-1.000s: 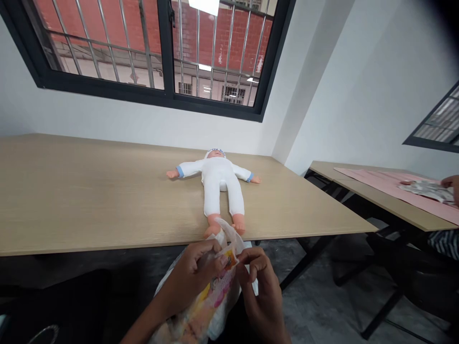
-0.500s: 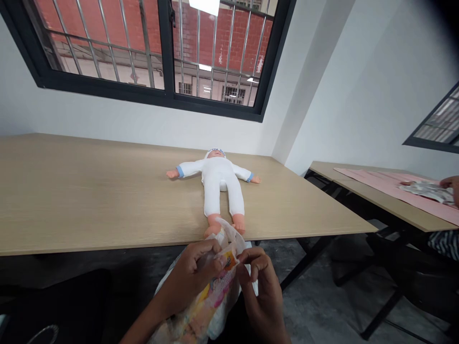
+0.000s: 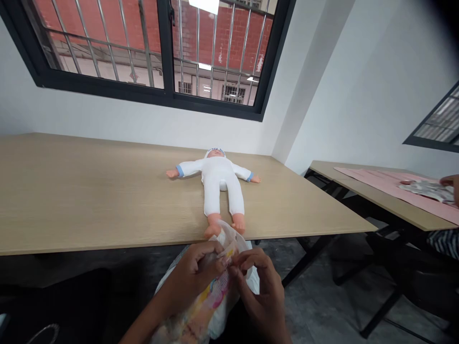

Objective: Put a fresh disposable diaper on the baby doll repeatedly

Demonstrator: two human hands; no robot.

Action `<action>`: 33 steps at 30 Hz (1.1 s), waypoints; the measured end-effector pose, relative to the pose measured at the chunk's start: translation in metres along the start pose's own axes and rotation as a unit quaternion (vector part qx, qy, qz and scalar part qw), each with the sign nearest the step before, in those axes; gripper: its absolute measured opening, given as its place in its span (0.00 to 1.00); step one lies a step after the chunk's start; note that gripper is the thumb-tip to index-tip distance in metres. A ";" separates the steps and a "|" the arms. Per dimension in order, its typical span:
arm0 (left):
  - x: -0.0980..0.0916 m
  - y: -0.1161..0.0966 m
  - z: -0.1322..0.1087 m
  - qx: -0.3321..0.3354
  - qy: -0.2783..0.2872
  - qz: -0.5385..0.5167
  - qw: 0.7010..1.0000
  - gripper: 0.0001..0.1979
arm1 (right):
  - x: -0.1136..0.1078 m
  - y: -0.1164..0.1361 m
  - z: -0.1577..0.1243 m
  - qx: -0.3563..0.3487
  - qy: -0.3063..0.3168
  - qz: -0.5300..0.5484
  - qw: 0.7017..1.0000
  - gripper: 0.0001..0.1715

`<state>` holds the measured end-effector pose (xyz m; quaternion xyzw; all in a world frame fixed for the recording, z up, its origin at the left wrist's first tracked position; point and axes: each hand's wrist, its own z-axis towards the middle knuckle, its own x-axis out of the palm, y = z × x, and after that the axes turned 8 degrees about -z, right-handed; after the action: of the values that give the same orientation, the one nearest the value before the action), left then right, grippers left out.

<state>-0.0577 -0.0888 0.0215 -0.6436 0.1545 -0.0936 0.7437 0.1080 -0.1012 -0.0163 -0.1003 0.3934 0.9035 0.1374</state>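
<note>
A plastic package with pink and yellow print sits below the table's front edge, in my lap. My left hand is closed on its top from the left. My right hand pinches the crumpled top of the same package from the right, fingers bent. A baby doll in a white suit with blue cuffs lies on its back on the wooden table, arms spread, its bare feet at the front edge just above my hands.
A second table stands to the right with a pink cloth on it; another person's hand rests there on a patterned item. A barred window fills the wall behind. Dark floor shows between the tables.
My right hand's fingers have slid left toward my left hand, closing over the package top. The doll has not moved.
</note>
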 end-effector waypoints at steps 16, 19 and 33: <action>0.001 0.000 0.000 0.003 -0.010 0.024 1.000 0.15 | 0.000 0.004 0.005 0.006 -0.007 -0.036 0.999 0.11; 0.000 0.002 0.001 0.010 -0.012 0.024 1.000 0.15 | 0.000 0.004 0.004 -0.007 -0.007 -0.037 0.999 0.13; -0.001 0.001 -0.008 0.071 0.031 -0.023 0.997 0.18 | -0.013 -0.003 0.014 0.143 0.094 0.135 0.976 0.34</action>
<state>-0.0620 -0.0954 0.0193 -0.5890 0.1559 -0.1414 0.7803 0.1201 -0.0913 -0.0050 -0.1099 0.5393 0.8348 -0.0105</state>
